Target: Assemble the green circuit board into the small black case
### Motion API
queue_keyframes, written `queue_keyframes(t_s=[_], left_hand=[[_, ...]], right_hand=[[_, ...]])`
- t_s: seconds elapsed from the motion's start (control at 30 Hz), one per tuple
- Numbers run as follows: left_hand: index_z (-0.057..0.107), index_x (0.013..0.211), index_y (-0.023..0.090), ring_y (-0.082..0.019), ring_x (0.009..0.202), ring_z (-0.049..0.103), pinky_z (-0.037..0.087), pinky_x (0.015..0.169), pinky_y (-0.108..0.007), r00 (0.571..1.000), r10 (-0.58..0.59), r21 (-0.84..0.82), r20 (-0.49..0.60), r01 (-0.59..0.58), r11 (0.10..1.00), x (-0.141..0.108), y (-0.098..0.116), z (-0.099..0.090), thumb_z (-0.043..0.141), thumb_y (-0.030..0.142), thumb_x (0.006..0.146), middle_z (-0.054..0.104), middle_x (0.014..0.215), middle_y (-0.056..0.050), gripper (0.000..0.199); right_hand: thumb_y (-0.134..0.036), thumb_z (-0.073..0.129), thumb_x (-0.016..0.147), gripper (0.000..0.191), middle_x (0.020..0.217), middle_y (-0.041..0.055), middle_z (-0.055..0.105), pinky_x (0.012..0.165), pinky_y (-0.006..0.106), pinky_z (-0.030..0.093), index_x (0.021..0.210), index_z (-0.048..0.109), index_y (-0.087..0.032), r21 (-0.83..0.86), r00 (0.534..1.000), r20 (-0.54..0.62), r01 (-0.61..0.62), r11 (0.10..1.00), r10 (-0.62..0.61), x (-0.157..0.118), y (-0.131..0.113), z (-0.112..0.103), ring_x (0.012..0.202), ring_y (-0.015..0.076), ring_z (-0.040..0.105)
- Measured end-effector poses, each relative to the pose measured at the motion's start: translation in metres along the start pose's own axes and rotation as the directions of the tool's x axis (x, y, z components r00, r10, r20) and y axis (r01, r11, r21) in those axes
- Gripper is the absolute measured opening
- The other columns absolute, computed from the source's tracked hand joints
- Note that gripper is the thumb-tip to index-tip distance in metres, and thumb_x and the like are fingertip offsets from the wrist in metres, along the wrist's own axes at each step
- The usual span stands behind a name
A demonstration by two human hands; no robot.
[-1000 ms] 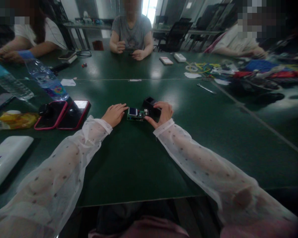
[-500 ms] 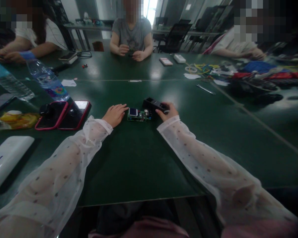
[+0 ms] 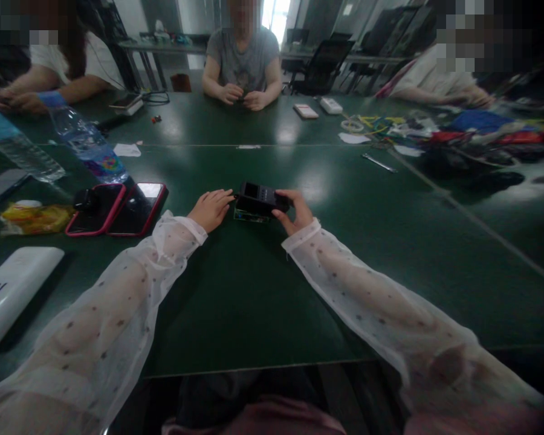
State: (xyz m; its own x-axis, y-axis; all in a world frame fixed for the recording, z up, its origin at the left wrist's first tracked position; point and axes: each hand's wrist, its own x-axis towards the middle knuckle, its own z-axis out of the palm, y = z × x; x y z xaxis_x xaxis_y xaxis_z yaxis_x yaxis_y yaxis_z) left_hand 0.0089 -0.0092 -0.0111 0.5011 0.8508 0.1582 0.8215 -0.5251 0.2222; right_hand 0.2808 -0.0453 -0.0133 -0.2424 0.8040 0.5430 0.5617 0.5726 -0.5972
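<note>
A black plastic casing (image 3: pixel 259 196) with a rectangular window and small holes lies over a green circuit board (image 3: pixel 254 216), whose near edge shows beneath it. My right hand (image 3: pixel 294 210) grips the casing's right end between thumb and fingers. At the left end, my left hand (image 3: pixel 212 208) rests with its fingers stretched out, the fingertips close to casing and board. Whether those fingertips touch either one cannot be made out.
Two phones with red edges (image 3: pixel 136 211), a yellow packet (image 3: pixel 35 219), a white power bank (image 3: pixel 20 290) and water bottles (image 3: pixel 88 145) are on the left. A wrench (image 3: pixel 378 163) and tangled cables (image 3: pixel 372 125) lie to the right. People sit across the table (image 3: pixel 254 290).
The black casing has moved left in my right hand, from beside the circuit board to over it, covering the board's screen. My left hand has hardly moved.
</note>
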Motion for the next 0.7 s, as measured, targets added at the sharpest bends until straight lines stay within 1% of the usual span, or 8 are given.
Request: queue_keyframes(t_s=[0.1, 0.17, 0.27, 0.37, 0.47, 0.53, 0.6, 0.7], left_hand=[[0.047, 0.139, 0.020, -0.026, 0.143, 0.036, 0.027, 0.117, -0.053, 1.000, -0.002, -0.001, 0.007, 0.002, 1.000, 0.001, 0.000, 0.000, 0.032, 0.027, 0.098, 0.042, 0.154, -0.007, 0.045], [0.048, 0.139, 0.019, -0.026, 0.143, 0.036, 0.027, 0.117, -0.053, 1.000, -0.006, 0.001, 0.011, 0.006, 1.000, 0.001, 0.000, 0.000, 0.031, 0.026, 0.098, 0.041, 0.154, -0.006, 0.045], [0.048, 0.138, 0.019, -0.026, 0.143, 0.035, 0.027, 0.118, -0.053, 1.000, -0.005, 0.001, 0.009, 0.005, 1.000, 0.002, 0.000, 0.001, 0.032, 0.025, 0.097, 0.041, 0.154, -0.006, 0.045], [0.049, 0.137, 0.019, -0.026, 0.143, 0.035, 0.026, 0.118, -0.053, 1.000, -0.005, -0.027, 0.014, 0.005, 1.000, 0.002, -0.001, 0.001, 0.033, 0.026, 0.097, 0.041, 0.154, -0.007, 0.044], [0.052, 0.136, 0.023, -0.024, 0.140, 0.039, 0.027, 0.118, -0.050, 0.999, -0.042, -0.126, -0.017, 0.040, 0.991, 0.003, -0.004, -0.002, 0.028, 0.035, 0.100, 0.048, 0.149, -0.004, 0.045], [0.055, 0.134, 0.026, -0.022, 0.136, 0.045, 0.030, 0.116, -0.046, 0.997, -0.068, -0.240, -0.038, 0.057, 0.969, 0.004, -0.006, -0.006, 0.023, 0.045, 0.101, 0.056, 0.142, -0.002, 0.051], [0.057, 0.133, 0.027, -0.021, 0.130, 0.050, 0.034, 0.114, -0.044, 0.997, -0.070, -0.344, -0.031, 0.055, 0.937, 0.003, -0.007, -0.011, 0.019, 0.054, 0.100, 0.061, 0.135, -0.002, 0.057], [0.058, 0.132, 0.027, -0.025, 0.127, 0.053, 0.034, 0.113, -0.048, 0.999, -0.047, -0.397, -0.007, 0.040, 0.917, 0.002, -0.008, -0.015, 0.023, 0.065, 0.095, 0.062, 0.133, -0.004, 0.064]], right_hand=[[-0.033, 0.061, 0.085, 0.056, 0.133, 0.0122, 0.055, 0.104, 0.052, 0.047, 0.137, 0.042, -0.023, -0.012, 0.990, 0.134, -0.036, 0.999, 0.038, -0.001, 0.000, 0.003, 0.122, 0.0289, 0.056], [-0.031, 0.061, 0.086, 0.055, 0.133, 0.0131, 0.056, 0.105, 0.053, 0.046, 0.137, 0.043, -0.021, -0.033, 0.981, 0.191, -0.036, 0.999, 0.041, -0.001, -0.001, 0.004, 0.124, 0.0291, 0.056], [-0.032, 0.063, 0.086, 0.056, 0.135, 0.0146, 0.055, 0.104, 0.053, 0.047, 0.137, 0.043, -0.020, -0.050, 0.978, 0.206, -0.023, 0.998, 0.033, -0.001, 0.002, 0.004, 0.127, 0.0299, 0.054], [-0.033, 0.067, 0.083, 0.057, 0.133, 0.0135, 0.056, 0.101, 0.054, 0.049, 0.135, 0.045, -0.022, -0.050, 0.976, 0.216, -0.021, 0.999, 0.031, 0.001, 0.008, 0.004, 0.125, 0.0304, 0.056], [-0.034, 0.070, 0.081, 0.055, 0.130, 0.0131, 0.058, 0.099, 0.052, 0.051, 0.130, 0.048, -0.021, -0.038, 0.978, 0.206, -0.005, 0.999, 0.013, 0.002, 0.011, 0.003, 0.122, 0.0297, 0.057], [-0.034, 0.070, 0.081, 0.054, 0.128, 0.0134, 0.058, 0.098, 0.051, 0.051, 0.128, 0.048, -0.021, -0.035, 0.981, 0.195, 0.014, 0.999, -0.007, 0.002, 0.010, 0.002, 0.120, 0.0291, 0.058], [-0.034, 0.072, 0.079, 0.054, 0.125, 0.0132, 0.059, 0.097, 0.050, 0.051, 0.126, 0.049, -0.020, -0.043, 0.980, 0.196, 0.037, 0.998, -0.028, 0.003, 0.008, 0.001, 0.117, 0.0291, 0.058], [-0.033, 0.073, 0.077, 0.053, 0.122, 0.0122, 0.059, 0.095, 0.050, 0.051, 0.123, 0.049, -0.021, -0.065, 0.976, 0.208, 0.074, 0.995, -0.059, 0.003, 0.004, -0.002, 0.115, 0.0289, 0.058]])
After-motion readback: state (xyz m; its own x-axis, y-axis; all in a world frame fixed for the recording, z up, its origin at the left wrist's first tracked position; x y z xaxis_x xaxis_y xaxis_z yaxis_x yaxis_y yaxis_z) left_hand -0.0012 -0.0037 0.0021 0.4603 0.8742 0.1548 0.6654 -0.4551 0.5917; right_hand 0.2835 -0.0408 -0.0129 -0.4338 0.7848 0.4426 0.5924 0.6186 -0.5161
